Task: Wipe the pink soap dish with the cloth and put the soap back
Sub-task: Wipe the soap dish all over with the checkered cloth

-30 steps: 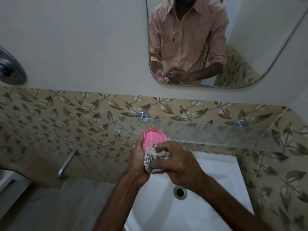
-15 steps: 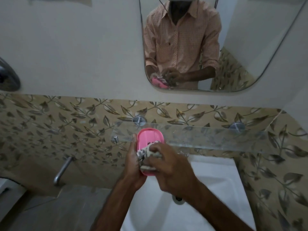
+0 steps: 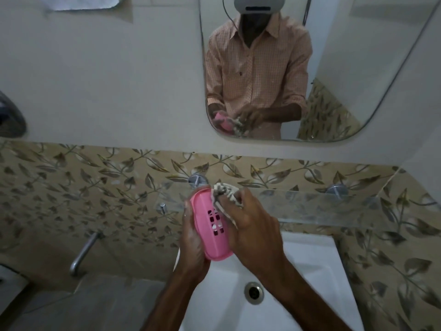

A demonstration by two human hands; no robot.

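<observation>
Over the white sink [image 3: 310,271], the left hand [image 3: 193,244] is gripping the pink soap dish [image 3: 211,225] from its side, while the right hand [image 3: 253,225] is pinching the cloth [image 3: 225,193] against its top end.

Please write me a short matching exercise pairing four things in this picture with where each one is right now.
Things:
1. soap dish
2. cloth
3. drain
4. glass shelf

Places:
A. fixed to the leaf-patterned wall
B. bunched in the right hand
C. in the bottom of the sink
D. gripped by the left hand

Pairs: 1-D, 2-B, 3-C, 4-A
</observation>
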